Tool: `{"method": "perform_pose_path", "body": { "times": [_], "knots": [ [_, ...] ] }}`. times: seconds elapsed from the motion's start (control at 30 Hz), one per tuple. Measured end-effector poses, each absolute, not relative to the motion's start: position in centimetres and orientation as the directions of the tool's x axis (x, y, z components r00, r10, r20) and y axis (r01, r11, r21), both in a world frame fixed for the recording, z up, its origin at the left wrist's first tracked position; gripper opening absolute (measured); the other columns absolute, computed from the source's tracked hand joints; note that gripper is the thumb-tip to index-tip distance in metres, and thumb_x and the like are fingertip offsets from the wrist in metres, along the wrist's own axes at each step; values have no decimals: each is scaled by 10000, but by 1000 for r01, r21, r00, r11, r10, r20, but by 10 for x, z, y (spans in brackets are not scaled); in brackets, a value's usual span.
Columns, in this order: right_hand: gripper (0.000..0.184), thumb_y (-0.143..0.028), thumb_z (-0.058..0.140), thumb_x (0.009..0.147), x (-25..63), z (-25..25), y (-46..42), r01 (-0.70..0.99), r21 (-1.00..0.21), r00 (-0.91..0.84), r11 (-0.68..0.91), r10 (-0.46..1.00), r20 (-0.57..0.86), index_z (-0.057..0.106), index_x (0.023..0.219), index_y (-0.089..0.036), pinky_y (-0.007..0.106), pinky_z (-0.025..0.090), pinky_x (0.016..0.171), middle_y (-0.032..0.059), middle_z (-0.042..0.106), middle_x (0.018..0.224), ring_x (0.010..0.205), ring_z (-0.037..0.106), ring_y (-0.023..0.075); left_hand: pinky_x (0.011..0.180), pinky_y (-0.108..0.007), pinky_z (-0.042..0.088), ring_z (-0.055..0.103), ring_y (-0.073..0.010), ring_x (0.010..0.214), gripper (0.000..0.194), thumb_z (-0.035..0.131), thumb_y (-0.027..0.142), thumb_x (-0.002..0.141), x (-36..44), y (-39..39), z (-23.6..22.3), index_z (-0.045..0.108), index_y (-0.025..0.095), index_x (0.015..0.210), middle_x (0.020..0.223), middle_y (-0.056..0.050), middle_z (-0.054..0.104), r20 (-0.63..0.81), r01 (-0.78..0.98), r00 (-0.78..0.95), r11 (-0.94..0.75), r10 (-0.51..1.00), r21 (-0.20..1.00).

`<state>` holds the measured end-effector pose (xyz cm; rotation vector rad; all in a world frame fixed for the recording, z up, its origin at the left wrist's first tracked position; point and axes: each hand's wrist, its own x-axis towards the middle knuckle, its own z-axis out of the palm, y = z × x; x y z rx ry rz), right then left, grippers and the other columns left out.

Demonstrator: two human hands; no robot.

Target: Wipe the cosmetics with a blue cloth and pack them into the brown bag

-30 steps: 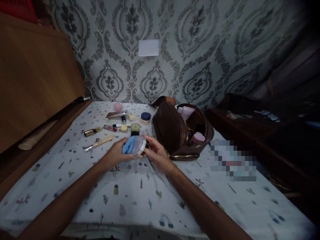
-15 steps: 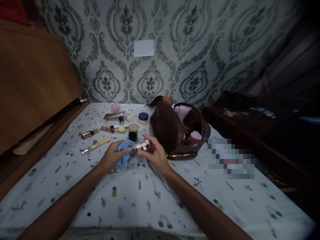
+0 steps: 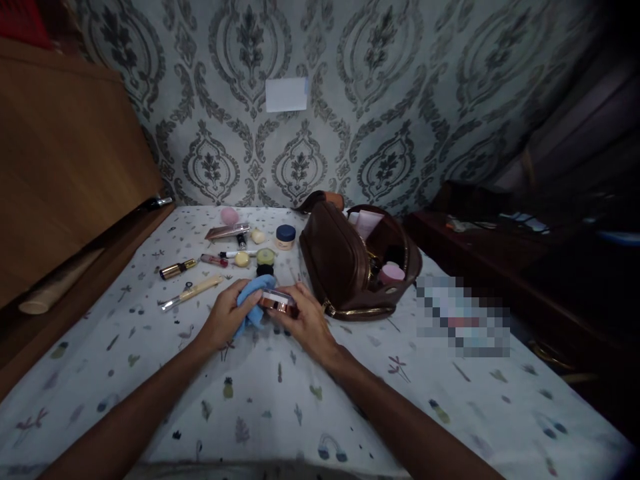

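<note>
My left hand (image 3: pixel 227 313) is closed around a bunched blue cloth (image 3: pixel 253 313), pressed to the side of a small clear jar (image 3: pixel 279 302) with a copper-coloured band. Gripping that jar from the right is my right hand (image 3: pixel 307 319); its contents are too dark to make out. Just beyond the hands sit a black round container (image 3: pixel 265 270), a green round container (image 3: pixel 265 257) and a yellow one (image 3: pixel 242 259). To the right of my right hand stands an unzipped brown cosmetic bag (image 3: pixel 335 257), with a pink-lidded jar (image 3: pixel 391 274) and a pale tube (image 3: pixel 369 224) inside.
A blue-lidded jar (image 3: pixel 285 236), a pink sponge (image 3: pixel 229 216), a lip gloss tube (image 3: pixel 215 260), a gold tube (image 3: pixel 177 269) and a brush (image 3: pixel 191 293) lie on the patterned cloth. A wooden cabinet (image 3: pixel 65 153) borders the left, a dark ledge (image 3: pixel 475 267) the right.
The jar has been turned in my hands, from its side tilted up to its copper band facing me. The blue cloth now hangs more spread out beside it. The view has shifted slightly.
</note>
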<state>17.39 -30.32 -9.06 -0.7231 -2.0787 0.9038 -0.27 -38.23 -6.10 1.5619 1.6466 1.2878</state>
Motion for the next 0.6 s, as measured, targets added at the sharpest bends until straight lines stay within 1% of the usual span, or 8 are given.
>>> {"method": "perform_pose_path", "body": {
  "times": [0.1, 0.2, 0.3, 0.33, 0.37, 0.43, 0.53, 0.6],
  "knots": [
    [176, -352, 730, 797, 173, -89, -303, 273, -751, -525, 601, 747, 407, 667, 867, -204, 305, 475, 739, 37, 602, 850, 795, 576, 195, 936, -364, 469, 591, -237, 1023, 396, 481, 446, 956, 3, -386, -65, 633, 180, 1207, 1074, -84, 635, 346, 611, -151, -187, 926, 769],
    [160, -314, 697, 764, 172, -90, -302, 344, -728, -496, 593, 773, 395, 605, 716, -192, 270, 429, 645, 4, 567, 727, 679, 539, 160, 959, -391, 476, 564, -240, 1077, 412, 439, 388, 986, 10, -392, -68, 572, 201, 1329, 1154, -113, 584, 457, 734, -31, -290, 889, 614],
    [124, -240, 638, 730, 171, -90, -303, 368, -734, -496, 571, 788, 365, 560, 648, -190, 236, 368, 551, -24, 539, 642, 578, 479, 123, 1001, -436, 464, 517, -266, 1180, 390, 441, 323, 992, 15, -394, -69, 568, 232, 1349, 1248, -133, 562, 534, 793, 152, -425, 832, 436],
    [117, -227, 627, 725, 171, -91, -303, 363, -739, -499, 568, 788, 360, 556, 641, -190, 231, 360, 540, -28, 539, 634, 566, 470, 118, 1007, -450, 462, 509, -273, 1195, 378, 444, 315, 991, 16, -395, -69, 583, 240, 1334, 1259, -134, 566, 542, 799, 190, -450, 819, 399],
    [114, -221, 626, 725, 171, -91, -304, 354, -743, -502, 568, 786, 361, 558, 639, -189, 231, 363, 540, -28, 544, 636, 566, 470, 117, 1011, -458, 462, 507, -276, 1200, 371, 445, 317, 991, 16, -394, -69, 593, 244, 1324, 1264, -134, 570, 541, 803, 201, -454, 817, 387],
    [103, -236, 652, 736, 171, -91, -304, 326, -751, -513, 574, 775, 369, 587, 674, -186, 242, 401, 581, -20, 568, 674, 606, 501, 128, 1026, -453, 453, 514, -269, 1198, 383, 437, 350, 995, 14, -393, -68, 590, 244, 1329, 1263, -129, 572, 514, 803, 141, -401, 846, 440],
    [137, -291, 735, 743, 172, -91, -303, 270, -769, -534, 579, 755, 381, 661, 793, -187, 285, 469, 690, 7, 590, 774, 734, 568, 169, 1037, -410, 438, 541, -246, 1172, 426, 399, 420, 1001, 8, -389, -67, 575, 224, 1337, 1231, -110, 591, 415, 727, -25, -268, 909, 632],
    [197, -299, 764, 745, 172, -93, -303, 194, -797, -554, 572, 734, 392, 697, 901, -201, 311, 503, 745, 26, 588, 860, 812, 588, 186, 992, -377, 454, 579, -235, 1089, 435, 375, 460, 1001, 4, -385, -66, 625, 200, 1245, 1132, -86, 633, 327, 627, -98, -196, 940, 754]
  ]
}}
